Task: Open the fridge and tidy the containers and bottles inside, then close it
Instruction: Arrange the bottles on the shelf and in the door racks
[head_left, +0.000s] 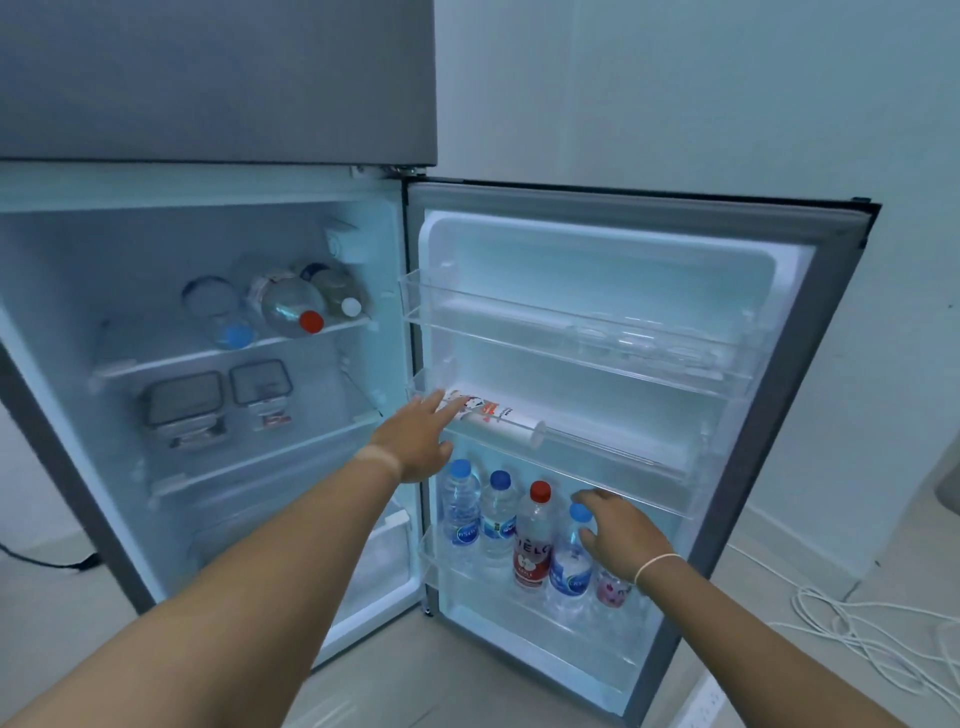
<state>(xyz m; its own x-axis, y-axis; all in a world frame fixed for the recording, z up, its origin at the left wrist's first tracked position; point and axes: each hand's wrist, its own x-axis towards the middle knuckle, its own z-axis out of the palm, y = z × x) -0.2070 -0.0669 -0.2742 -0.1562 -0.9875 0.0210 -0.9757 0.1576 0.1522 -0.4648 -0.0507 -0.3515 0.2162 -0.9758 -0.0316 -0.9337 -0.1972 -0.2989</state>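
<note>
The fridge stands open, its door (810, 364) swung to the right. A white tube with a printed label (498, 415) lies on its side in the door's middle rack; my left hand (415, 436) reaches it with fingers spread, fingertips touching its left end. In the bottom door rack stand two blue-capped water bottles (462, 514), a red-capped bottle (532, 540) and another blue-capped bottle (571, 556). My right hand (618, 535) is curled around that last bottle near its cap. Several bottles (291, 306) lie on the top inner shelf. Two lidded containers (182, 400) sit on the shelf below.
The top door rack (571, 332) holds only a clear egg tray. A small pink-labelled item (613, 590) sits behind my right wrist. White cables (857, 629) lie on the floor at right; a black cord (47, 561) runs at left. The freezer door (208, 78) above is closed.
</note>
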